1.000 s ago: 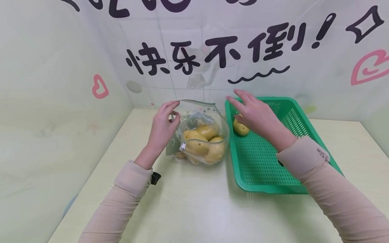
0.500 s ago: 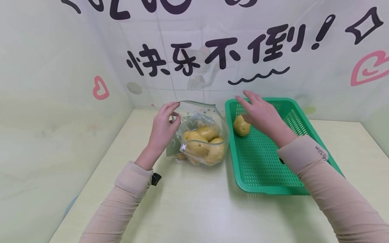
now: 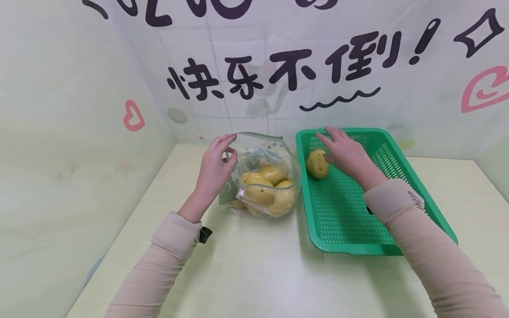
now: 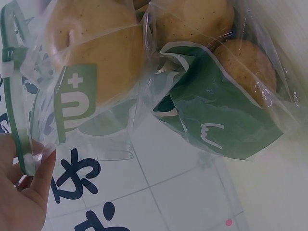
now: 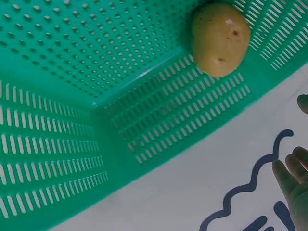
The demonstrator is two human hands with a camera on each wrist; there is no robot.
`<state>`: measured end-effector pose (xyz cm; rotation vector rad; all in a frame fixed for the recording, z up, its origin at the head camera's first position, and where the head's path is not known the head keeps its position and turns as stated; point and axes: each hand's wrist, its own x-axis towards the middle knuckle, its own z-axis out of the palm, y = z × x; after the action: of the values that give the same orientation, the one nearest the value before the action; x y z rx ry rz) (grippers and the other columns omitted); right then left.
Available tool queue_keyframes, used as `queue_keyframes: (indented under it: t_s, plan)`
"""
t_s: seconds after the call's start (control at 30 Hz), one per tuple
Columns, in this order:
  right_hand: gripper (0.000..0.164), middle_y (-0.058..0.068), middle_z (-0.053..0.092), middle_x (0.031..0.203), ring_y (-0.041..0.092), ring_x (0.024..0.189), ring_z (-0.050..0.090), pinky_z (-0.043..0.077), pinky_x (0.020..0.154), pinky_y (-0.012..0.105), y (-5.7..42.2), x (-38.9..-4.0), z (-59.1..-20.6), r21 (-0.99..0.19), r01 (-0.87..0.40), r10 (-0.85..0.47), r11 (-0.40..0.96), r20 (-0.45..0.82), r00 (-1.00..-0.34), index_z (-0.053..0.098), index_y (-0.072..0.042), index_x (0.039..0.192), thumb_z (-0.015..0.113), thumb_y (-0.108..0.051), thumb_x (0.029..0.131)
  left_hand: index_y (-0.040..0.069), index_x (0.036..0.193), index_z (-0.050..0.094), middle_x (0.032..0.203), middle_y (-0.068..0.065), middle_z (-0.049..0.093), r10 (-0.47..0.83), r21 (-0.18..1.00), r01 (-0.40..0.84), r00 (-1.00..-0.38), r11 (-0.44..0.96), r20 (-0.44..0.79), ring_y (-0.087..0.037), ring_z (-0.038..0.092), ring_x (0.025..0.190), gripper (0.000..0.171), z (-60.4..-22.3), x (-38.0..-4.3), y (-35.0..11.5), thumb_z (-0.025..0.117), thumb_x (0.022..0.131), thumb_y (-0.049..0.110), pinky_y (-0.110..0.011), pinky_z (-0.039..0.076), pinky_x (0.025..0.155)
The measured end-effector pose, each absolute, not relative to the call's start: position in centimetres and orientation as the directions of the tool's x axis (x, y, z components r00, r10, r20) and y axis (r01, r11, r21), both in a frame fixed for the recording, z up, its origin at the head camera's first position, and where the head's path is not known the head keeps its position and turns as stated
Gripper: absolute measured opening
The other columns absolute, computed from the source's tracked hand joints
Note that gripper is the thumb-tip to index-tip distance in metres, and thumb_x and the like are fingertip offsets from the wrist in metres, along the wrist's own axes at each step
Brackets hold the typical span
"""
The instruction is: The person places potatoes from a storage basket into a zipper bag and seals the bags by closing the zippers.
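Observation:
My left hand [image 3: 213,170] pinches the top corner of a clear zip bag [image 4: 216,113] between thumb and fingers, beside its green zip strip. Several potatoes [image 3: 258,187] lie inside the bag, whose mouth gapes at the top. One more potato [image 5: 220,41] rests in the far left corner of a green plastic basket [image 3: 314,240]. Over that basket hovers my right hand [image 3: 346,154], fingers extended and apart, holding nothing. In the head view its thumb overlaps the right side of the lone potato; in the right wrist view a gap shows between fingers and potato.
The basket's slotted walls rise right next to the bag on the pale tabletop [image 3: 254,269]. Behind both stands a wall sheet [image 3: 262,101] printed with large dark characters. Another light sheet [image 3: 79,176] hangs along the left side.
My right hand has drifted right and slightly down over the basket, uncovering more of the lone potato. The left hand keeps its pinch on the bag, almost still.

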<state>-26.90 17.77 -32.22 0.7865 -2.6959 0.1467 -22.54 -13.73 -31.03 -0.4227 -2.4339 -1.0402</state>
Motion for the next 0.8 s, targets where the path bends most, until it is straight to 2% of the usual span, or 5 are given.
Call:
queue_keyframes:
  t_s: [0.33, 0.43, 0.57, 0.8]
  plan:
    - [0.057, 0.030, 0.043, 0.141, 0.046, 0.129, 0.043, 0.051, 0.091, 0.054, 17.9, -27.7, -34.0, 0.000, -0.541, -0.527, 0.841, 0.227, -0.819, 0.047, 0.001, 0.135, 0.070, -0.010, 0.084, -0.005, 0.127, 0.057, 0.131, -0.017, 0.056, 0.091, 0.598, 0.439, -0.849, 0.671, 0.521, -0.026, 0.066, 0.097, 0.038, -31.1, -22.6, -13.7, 0.055, 0.089, -0.004, -0.019, 0.049, 0.066]
    - [0.060, 0.030, 0.040, 0.143, 0.047, 0.131, 0.040, 0.049, 0.093, 0.055, 17.9, -27.9, -34.6, -0.008, -0.540, -0.528, 0.842, 0.198, -0.826, 0.045, 0.000, 0.137, 0.071, -0.011, 0.084, -0.005, 0.127, 0.057, 0.131, -0.018, 0.056, 0.089, 0.598, 0.439, -0.848, 0.670, 0.523, -0.026, 0.066, 0.097, 0.038, -31.1, -22.5, -13.7, 0.055, 0.089, -0.004, -0.013, 0.046, 0.065]
    - [0.064, 0.031, 0.039, 0.144, 0.048, 0.132, 0.039, 0.045, 0.099, 0.057, 18.0, -28.3, -35.5, 0.000, -0.554, -0.544, 0.832, 0.187, -0.818, 0.045, 0.000, 0.138, 0.073, -0.013, 0.082, -0.004, 0.127, 0.057, 0.131, -0.018, 0.056, 0.086, 0.604, 0.439, -0.849, 0.665, 0.522, -0.026, 0.066, 0.097, 0.039, -31.1, -22.5, -13.8, 0.056, 0.088, -0.005, -0.008, 0.041, 0.064]
    - [0.062, 0.031, 0.044, 0.140, 0.047, 0.129, 0.042, 0.043, 0.102, 0.057, 18.0, -28.4, -36.8, -0.007, -0.575, -0.562, 0.818, 0.203, -0.802, 0.049, 0.001, 0.133, 0.075, -0.014, 0.079, -0.004, 0.127, 0.057, 0.131, -0.018, 0.056, 0.087, 0.603, 0.440, -0.848, 0.665, 0.523, -0.026, 0.066, 0.097, 0.039, -31.1, -22.6, -13.7, 0.056, 0.088, -0.004, -0.009, 0.043, 0.064]
